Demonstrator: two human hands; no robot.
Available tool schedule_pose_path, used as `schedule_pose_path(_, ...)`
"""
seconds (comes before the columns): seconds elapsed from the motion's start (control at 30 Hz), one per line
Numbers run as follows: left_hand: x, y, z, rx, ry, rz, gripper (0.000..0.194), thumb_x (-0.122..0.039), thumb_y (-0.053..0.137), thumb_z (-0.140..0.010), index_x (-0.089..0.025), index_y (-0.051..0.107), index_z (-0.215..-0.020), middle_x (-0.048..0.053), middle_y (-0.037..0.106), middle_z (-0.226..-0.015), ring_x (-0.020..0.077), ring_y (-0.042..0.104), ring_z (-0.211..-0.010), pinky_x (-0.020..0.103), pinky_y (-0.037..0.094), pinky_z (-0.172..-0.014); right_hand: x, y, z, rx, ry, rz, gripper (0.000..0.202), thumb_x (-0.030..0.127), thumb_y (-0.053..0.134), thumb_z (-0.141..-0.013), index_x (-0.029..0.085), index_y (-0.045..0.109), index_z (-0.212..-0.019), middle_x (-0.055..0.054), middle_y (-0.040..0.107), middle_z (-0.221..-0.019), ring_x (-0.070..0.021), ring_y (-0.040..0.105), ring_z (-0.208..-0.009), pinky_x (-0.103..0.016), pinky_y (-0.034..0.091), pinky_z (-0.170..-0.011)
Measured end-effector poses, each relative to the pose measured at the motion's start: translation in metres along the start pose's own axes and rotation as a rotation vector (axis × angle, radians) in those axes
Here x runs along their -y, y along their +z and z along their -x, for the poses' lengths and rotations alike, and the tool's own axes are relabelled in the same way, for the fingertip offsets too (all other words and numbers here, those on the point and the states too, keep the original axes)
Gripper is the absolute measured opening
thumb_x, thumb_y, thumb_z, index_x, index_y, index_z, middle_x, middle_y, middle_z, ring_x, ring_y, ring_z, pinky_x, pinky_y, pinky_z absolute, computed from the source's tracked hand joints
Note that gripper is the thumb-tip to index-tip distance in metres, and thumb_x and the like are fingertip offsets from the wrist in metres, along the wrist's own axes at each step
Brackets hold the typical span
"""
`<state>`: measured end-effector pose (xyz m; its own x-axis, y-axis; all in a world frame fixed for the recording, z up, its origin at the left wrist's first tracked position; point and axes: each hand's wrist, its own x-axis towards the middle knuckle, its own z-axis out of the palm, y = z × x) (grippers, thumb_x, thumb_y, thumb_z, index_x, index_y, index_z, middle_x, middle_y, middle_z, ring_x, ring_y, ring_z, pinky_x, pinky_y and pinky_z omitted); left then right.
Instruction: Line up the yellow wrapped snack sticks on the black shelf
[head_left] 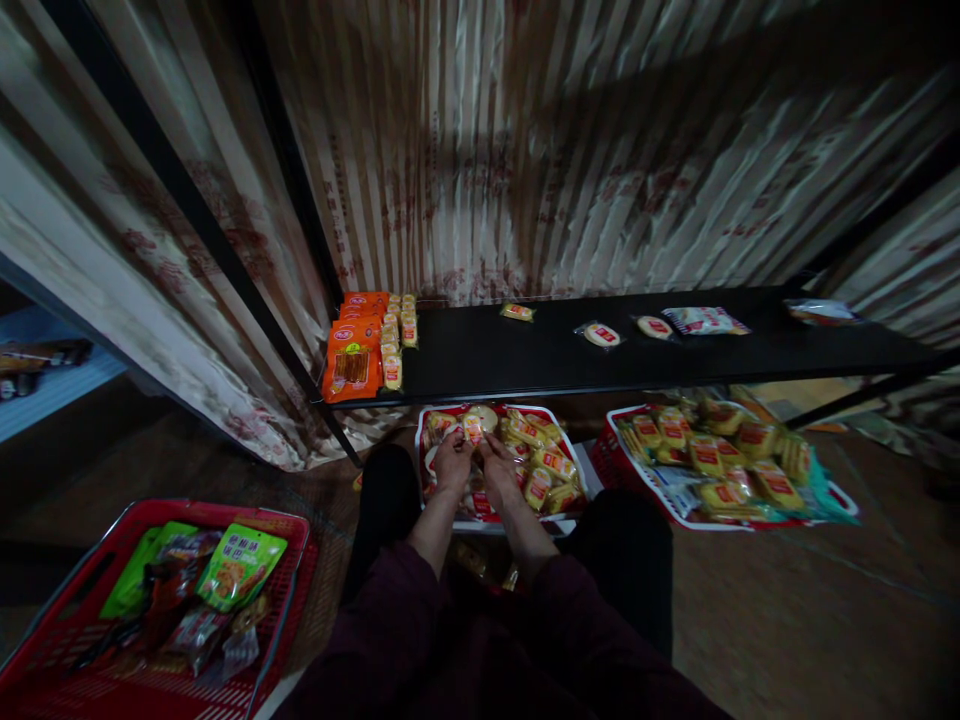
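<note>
Both my hands are together over a red basket with a white rim (577, 470), which is filled with small yellow wrapped snacks (556, 462). My left hand (453, 462) and my right hand (498, 468) pinch a small yellow packet with a red label (473, 428) between their fingertips. Beyond the basket runs a black shelf (480, 350). At its left end stand orange packets (352, 355) beside a double row of small yellow packets (392, 366).
On the shelf lie a single yellow packet (517, 313), two round packets (602, 335) and a pale bag (705, 321). A second snack basket (626, 455) is at the right. A red basket (289, 545) with green bags is at the lower left. Dark shelf posts rise at the left.
</note>
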<state>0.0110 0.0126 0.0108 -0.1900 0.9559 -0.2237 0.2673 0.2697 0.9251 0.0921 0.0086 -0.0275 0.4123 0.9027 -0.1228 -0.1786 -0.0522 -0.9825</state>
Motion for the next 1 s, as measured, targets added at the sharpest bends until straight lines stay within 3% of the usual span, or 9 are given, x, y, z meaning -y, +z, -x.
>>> schedule_pose_path(0.13,-0.001,-0.001,0.002,-0.023,0.000,-0.003,0.023,-0.016,0.055,-0.078,-0.019,0.065,-0.099,0.005,0.070,-0.101,0.0152,0.064,-0.092,0.028,0.047,-0.087,0.001,0.000,0.001,-0.030,0.087,-0.040,0.040,0.039,0.063,-0.063,0.018,0.068,-0.097,-0.006,0.071,-0.094,-0.0202,0.065,-0.089,-0.032,0.051,-0.079)
schedule_pose_path(0.6,-0.003,-0.009,0.008,-0.128,0.039,0.018,0.023,-0.015,0.050,-0.080,-0.018,0.060,-0.100,0.006,0.068,-0.100,0.0142,0.062,-0.092,0.027,0.046,-0.088,0.015,0.003,0.016,0.134,0.103,-0.171,0.039,0.031,0.069,-0.060,0.017,0.068,-0.096,-0.003,0.071,-0.089,-0.0156,0.063,-0.077,-0.027,0.050,-0.071)
schedule_pose_path(0.83,-0.010,-0.014,0.014,-0.129,0.115,-0.078,0.025,-0.012,0.049,-0.079,-0.021,0.060,-0.100,0.004,0.066,-0.105,0.0142,0.060,-0.097,0.027,0.044,-0.092,0.014,0.004,0.019,0.115,0.059,-0.163,0.048,0.034,0.071,-0.060,0.019,0.065,-0.105,-0.004,0.069,-0.103,-0.0176,0.063,-0.091,-0.032,0.048,-0.086)
schedule_pose_path(1.0,-0.016,-0.015,0.016,-0.108,0.093,-0.065,0.028,-0.014,0.045,-0.082,-0.022,0.063,-0.103,0.004,0.065,-0.111,0.0149,0.058,-0.103,0.028,0.042,-0.095,0.014,0.006,0.020,0.090,0.032,-0.078,0.051,0.035,0.069,-0.062,0.018,0.064,-0.109,-0.006,0.068,-0.108,-0.0205,0.061,-0.101,-0.036,0.044,-0.094)
